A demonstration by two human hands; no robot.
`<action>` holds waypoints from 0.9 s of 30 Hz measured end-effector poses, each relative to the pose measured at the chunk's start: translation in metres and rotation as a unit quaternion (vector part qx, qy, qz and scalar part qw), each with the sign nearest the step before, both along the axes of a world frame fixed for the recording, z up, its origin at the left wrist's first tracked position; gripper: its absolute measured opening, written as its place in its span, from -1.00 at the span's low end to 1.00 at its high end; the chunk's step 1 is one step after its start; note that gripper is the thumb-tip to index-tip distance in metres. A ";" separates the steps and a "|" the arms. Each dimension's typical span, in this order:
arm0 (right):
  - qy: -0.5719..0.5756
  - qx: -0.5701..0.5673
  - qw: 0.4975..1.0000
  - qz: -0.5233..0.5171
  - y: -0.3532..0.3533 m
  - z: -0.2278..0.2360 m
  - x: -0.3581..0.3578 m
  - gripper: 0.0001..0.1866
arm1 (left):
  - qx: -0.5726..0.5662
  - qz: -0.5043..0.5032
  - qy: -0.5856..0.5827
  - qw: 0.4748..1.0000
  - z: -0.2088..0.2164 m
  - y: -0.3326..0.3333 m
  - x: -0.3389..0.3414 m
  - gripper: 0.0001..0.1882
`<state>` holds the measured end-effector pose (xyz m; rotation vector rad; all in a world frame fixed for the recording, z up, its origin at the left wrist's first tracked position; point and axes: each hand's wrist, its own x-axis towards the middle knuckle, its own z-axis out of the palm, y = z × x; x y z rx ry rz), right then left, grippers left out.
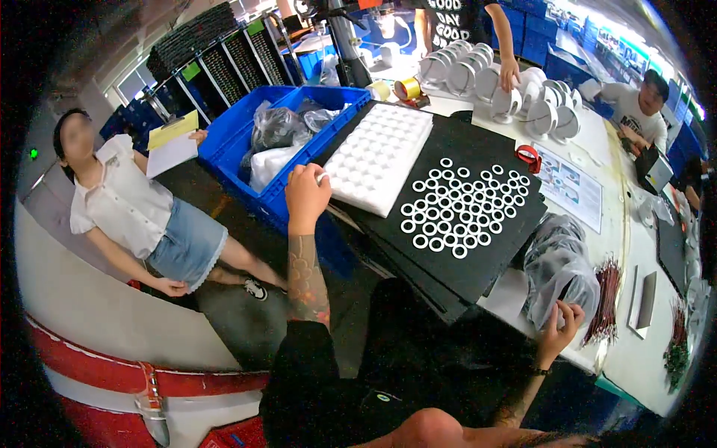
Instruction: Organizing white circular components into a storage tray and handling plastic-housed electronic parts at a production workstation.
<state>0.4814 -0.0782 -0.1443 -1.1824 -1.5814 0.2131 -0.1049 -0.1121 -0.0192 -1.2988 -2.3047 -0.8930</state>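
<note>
By the left hand's curled fingers a white piece is pinched, by the right hand's the bag; many loose rings are apparently left.

White tray flat on black mat; translucent bag crumpled.

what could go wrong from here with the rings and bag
The loose white rings could scatter if the black mat is bumped. The plastic bag at the right hand lies near the edge of the table and might slip off. The left hand, beside the foam tray, could nudge it.
</note>
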 end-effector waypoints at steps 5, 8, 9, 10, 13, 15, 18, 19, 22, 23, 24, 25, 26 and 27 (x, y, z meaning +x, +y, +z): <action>0.045 0.010 0.999 -0.005 0.005 -0.013 0.004 -0.89 | 0.001 -0.097 -0.092 0.991 -0.015 0.023 -0.055 -0.86; 0.059 -0.014 0.998 -0.018 0.003 -0.021 0.005 -0.91 | -0.001 -0.096 -0.135 0.986 -0.018 0.027 -0.065 -0.82; 0.067 -0.016 0.997 -0.019 0.003 -0.023 0.005 -0.91 | 0.001 -0.098 -0.135 0.986 -0.018 0.027 -0.066 -0.82; 0.076 -0.017 0.997 -0.020 0.003 -0.024 0.005 -0.91 | -0.012 -0.092 -0.111 0.990 -0.019 0.027 -0.066 -0.83; 0.044 0.014 0.999 -0.015 0.002 -0.022 0.006 -0.91 | 0.025 -0.076 -0.034 0.996 -0.025 0.022 -0.045 -0.84; 0.041 0.016 0.999 -0.016 -0.004 -0.013 -0.001 -0.91 | 0.019 -0.005 0.012 1.000 -0.016 0.011 -0.023 -0.87; 0.063 0.014 0.997 -0.029 -0.007 -0.008 -0.010 -0.92 | 0.012 0.031 0.089 0.995 -0.016 0.004 -0.017 -0.87; 0.061 0.016 0.997 -0.033 -0.010 -0.005 -0.011 -0.92 | 0.010 0.036 0.085 0.996 -0.016 0.002 -0.015 -0.88; 0.059 -0.046 0.995 -0.059 -0.017 -0.006 -0.012 -0.90 | 0.030 0.050 0.117 0.991 -0.015 0.001 -0.014 -0.90; 0.093 -0.049 0.994 -0.043 -0.015 -0.010 -0.012 -0.89 | 0.031 0.045 0.114 0.992 -0.015 0.004 -0.013 -0.90; 0.128 -0.051 0.990 -0.026 -0.015 -0.011 -0.010 -0.88 | 0.017 0.047 0.085 0.995 -0.014 0.006 -0.012 -0.90; 0.115 -0.019 0.993 -0.028 -0.014 -0.012 -0.010 -0.88 | 0.002 0.048 0.056 0.997 -0.014 0.009 -0.013 -0.90; 0.115 -0.019 0.993 -0.030 -0.014 -0.013 -0.009 -0.88 | -0.002 0.036 0.049 0.998 -0.011 0.008 -0.019 -0.91; 0.107 -0.012 0.994 -0.028 -0.013 -0.016 -0.008 -0.89 | -0.017 0.030 0.041 0.999 -0.008 0.007 -0.027 -0.92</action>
